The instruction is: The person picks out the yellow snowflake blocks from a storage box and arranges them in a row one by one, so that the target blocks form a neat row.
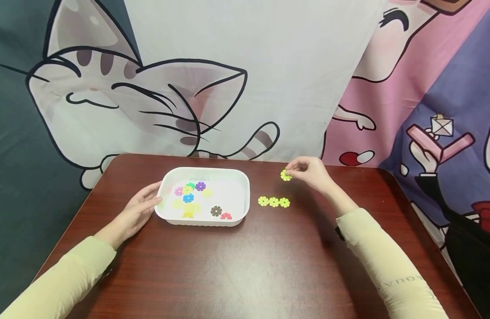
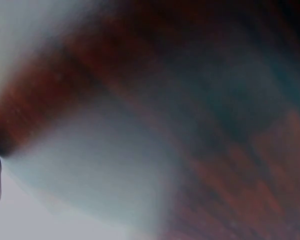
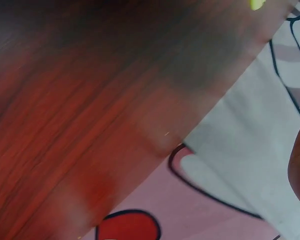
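Printed backdrop [image 1: 237, 40] is filling the far side, with a big cartoon cat [image 1: 93, 133] showing far left. Brown bench [image 1: 213, 270] is running up to it. Pale sleeves [image 1: 61, 279] are reaching in from near left and near right. White tray [image 1: 237, 195] is sitting on the far half of the bench, left of centre.

Hands: both are working. Left hand [image 1: 139, 206] is gripping the tray's left end, thumb lying at the rim. Right hand [image 1: 310, 173] is pinching one yellow-green disc [image 1: 285, 178], flower-shaped, between thumb and fingertips, right of the tray and toward the bench's far edge. Can't tell its height above the bench.

Three-disc row [image 1: 274, 202], same yellow-green, is lying left to right on the bench just right of the tray. Neighbours are touching; can't tell if they're interlocking. Pinched disc is sitting apart from it, beyond its right end on the far side.

In the tray, pink [image 1: 179, 191], green [image 1: 190, 185], purple [image 1: 200, 186], yellow [image 1: 187, 190] and blue [image 1: 188, 198] discs are bunching left of middle. Paler yellow ones [image 1: 177, 204] are lying around them. Dark disc [image 1: 216, 211] and red disc [image 1: 225, 216] are lying near right.

Left wrist view is coming through blurred.
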`<state>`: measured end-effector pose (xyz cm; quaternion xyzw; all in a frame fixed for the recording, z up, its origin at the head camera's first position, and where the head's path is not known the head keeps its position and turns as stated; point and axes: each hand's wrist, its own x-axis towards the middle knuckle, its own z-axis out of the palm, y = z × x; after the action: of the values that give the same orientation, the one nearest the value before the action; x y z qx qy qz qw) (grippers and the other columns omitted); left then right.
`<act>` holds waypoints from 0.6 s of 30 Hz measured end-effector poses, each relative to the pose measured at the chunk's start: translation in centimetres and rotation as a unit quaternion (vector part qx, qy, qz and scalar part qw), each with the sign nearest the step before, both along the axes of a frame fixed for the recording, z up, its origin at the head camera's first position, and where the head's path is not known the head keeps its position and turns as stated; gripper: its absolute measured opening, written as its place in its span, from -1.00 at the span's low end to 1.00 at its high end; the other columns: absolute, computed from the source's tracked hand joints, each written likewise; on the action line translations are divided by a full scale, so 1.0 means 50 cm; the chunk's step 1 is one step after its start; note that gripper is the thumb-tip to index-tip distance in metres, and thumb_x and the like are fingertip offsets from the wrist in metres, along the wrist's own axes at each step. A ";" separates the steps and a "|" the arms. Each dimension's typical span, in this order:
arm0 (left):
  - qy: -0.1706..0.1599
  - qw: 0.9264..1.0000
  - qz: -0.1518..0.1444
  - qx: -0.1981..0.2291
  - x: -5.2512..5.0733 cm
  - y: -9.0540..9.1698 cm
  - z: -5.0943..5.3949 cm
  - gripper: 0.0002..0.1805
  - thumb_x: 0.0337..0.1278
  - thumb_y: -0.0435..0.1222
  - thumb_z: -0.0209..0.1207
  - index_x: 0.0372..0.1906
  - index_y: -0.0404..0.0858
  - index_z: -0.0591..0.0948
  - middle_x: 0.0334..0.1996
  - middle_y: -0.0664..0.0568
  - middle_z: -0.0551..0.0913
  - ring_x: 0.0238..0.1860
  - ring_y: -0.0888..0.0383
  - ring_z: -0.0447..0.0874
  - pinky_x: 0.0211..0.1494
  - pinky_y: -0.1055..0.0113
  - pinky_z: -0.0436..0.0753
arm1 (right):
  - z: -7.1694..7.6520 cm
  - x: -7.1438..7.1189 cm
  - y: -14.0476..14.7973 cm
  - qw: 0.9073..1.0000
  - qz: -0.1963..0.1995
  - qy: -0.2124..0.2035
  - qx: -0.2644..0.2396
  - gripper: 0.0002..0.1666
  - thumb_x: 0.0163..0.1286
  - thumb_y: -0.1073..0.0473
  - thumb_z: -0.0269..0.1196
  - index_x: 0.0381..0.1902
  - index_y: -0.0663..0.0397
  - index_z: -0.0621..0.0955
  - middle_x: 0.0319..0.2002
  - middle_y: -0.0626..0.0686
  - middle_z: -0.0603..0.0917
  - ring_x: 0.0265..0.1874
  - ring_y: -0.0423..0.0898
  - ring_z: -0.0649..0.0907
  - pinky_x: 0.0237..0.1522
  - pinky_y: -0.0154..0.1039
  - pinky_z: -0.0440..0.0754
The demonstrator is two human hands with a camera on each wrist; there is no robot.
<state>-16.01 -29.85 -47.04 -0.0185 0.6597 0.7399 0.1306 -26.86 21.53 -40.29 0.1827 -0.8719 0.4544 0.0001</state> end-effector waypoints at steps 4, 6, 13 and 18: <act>0.000 1.000 -0.001 0.001 0.000 -0.001 0.000 -0.31 0.60 -0.32 0.12 0.66 -0.19 0.15 0.69 -0.24 -0.03 0.21 0.60 0.49 0.25 0.67 0.54 | -0.008 0.004 0.035 1.000 0.001 -0.015 0.021 -0.85 0.33 0.26 0.52 -0.20 0.21 0.81 -0.32 0.18 0.82 -0.40 -0.21 0.72 -0.30 -0.45 0.66; 0.001 1.000 -0.001 -0.001 0.000 -0.001 0.000 -0.31 0.60 -0.32 0.12 0.66 -0.19 0.15 0.69 -0.24 -0.03 0.22 0.59 0.49 0.26 0.67 0.53 | -0.016 0.005 0.052 0.999 0.006 -0.024 0.032 -0.87 0.33 0.27 0.51 -0.20 0.21 0.80 -0.32 0.17 0.81 -0.39 -0.25 0.71 -0.29 -0.44 0.67; 0.001 1.000 -0.003 -0.006 0.000 -0.003 -0.001 -0.29 0.60 -0.32 0.13 0.67 -0.18 0.13 0.70 -0.26 -0.07 0.22 0.59 0.49 0.26 0.68 0.53 | -0.044 0.012 0.093 0.996 0.038 -0.061 0.055 -0.90 0.36 0.36 0.45 -0.18 0.27 0.79 -0.33 0.19 0.80 -0.40 -0.32 0.68 -0.26 -0.41 0.69; 0.000 1.000 -0.001 0.001 0.002 -0.002 0.000 -0.31 0.59 -0.32 0.13 0.65 -0.17 0.16 0.69 -0.25 -0.05 0.21 0.59 0.50 0.25 0.67 0.54 | -0.062 0.018 0.106 0.992 0.060 -0.092 0.057 -0.90 0.38 0.43 0.40 -0.16 0.35 0.76 -0.31 0.22 0.79 -0.41 -0.33 0.70 -0.24 -0.40 0.73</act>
<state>-15.93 -29.94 -47.04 -0.0180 0.6593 0.7402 0.1309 -25.98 26.85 -43.38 0.1917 -0.8803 0.4178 -0.1174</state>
